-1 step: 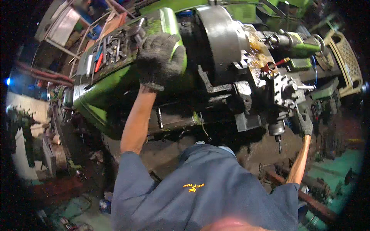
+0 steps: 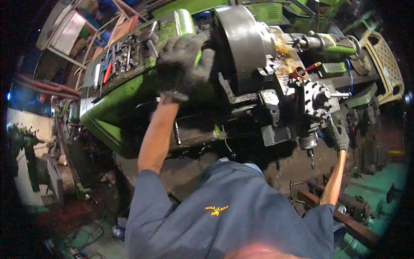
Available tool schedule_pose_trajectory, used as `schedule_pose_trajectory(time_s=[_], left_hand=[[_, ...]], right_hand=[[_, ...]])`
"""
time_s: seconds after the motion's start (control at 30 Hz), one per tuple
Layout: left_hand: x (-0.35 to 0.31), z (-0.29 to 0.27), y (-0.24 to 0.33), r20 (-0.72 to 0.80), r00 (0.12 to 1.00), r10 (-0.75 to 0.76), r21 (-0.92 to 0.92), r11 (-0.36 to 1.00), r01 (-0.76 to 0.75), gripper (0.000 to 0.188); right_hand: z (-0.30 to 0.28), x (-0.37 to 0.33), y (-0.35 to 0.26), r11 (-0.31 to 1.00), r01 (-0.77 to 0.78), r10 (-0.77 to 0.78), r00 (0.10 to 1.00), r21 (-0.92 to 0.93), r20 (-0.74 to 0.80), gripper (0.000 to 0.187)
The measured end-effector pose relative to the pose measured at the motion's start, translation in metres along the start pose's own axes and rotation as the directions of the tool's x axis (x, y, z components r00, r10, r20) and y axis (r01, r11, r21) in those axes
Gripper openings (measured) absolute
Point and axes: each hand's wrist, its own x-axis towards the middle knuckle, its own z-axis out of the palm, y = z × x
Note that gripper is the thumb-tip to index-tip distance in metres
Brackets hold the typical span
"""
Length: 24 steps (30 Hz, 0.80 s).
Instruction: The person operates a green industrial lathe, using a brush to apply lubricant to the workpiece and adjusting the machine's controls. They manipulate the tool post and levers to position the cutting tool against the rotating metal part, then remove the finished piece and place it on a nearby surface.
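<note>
A large green lathe stands before me, with a big dark chuck [image 2: 237,43] at its middle. My left hand [image 2: 183,60], in a dark grey work glove, is held over the front edge of the green headstock [image 2: 186,21], close to the chuck. Its fingers are spread and nothing shows in them; whether it touches the housing I cannot tell. At the right, my gloved right hand [image 2: 341,137] is closed around a thin lever [image 2: 331,120] beside the tool post [image 2: 318,100]. Below that post is a round handwheel hub with a crank handle [image 2: 311,157].
Loose metal tools [image 2: 122,57] and a red-handled one [image 2: 108,72] lie atop the headstock. A reddish cup [image 2: 297,74] with a brush stands behind the tool post. Yellowish coolant or grease wets the bed [image 2: 282,52]. The tailstock [image 2: 334,52] and a beige plastic chair [image 2: 384,64] are at far right.
My left hand has shifted slightly right, toward the chuck. My right hand remains at the lever.
</note>
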Motion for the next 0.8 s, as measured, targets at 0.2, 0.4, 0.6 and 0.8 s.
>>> schedule_pose_trajectory(time_s=[0.2, 0.4, 0.6, 0.8], left_hand=[[0.034, 0.185, 0.019, 0.181, 0.794, -0.580, -0.621, 0.559, 0.550, 0.071], [0.026, 0.186, 0.026, 0.165, 0.766, -0.622, -0.784, 0.388, 0.484, 0.085], [0.012, 0.171, 0.048, 0.046, 0.766, -0.641, -0.680, 0.542, 0.494, 0.072], [-0.052, 0.120, 0.086, 0.225, 0.799, -0.557, -0.640, 0.534, 0.552, 0.095]], right_hand=[[-0.015, -0.049, -0.001, 0.997, -0.037, 0.050, 0.972, 0.062, -0.229, 0.054], [-0.011, -0.120, 0.019, 0.991, -0.006, 0.052, 0.941, 0.135, -0.336, 0.053], [0.001, -0.166, 0.029, 0.968, -0.003, 0.089, 0.940, 0.250, -0.331, 0.041], [0.031, -0.172, 0.022, 0.973, -0.048, 0.143, 0.894, 0.225, -0.425, 0.044]])
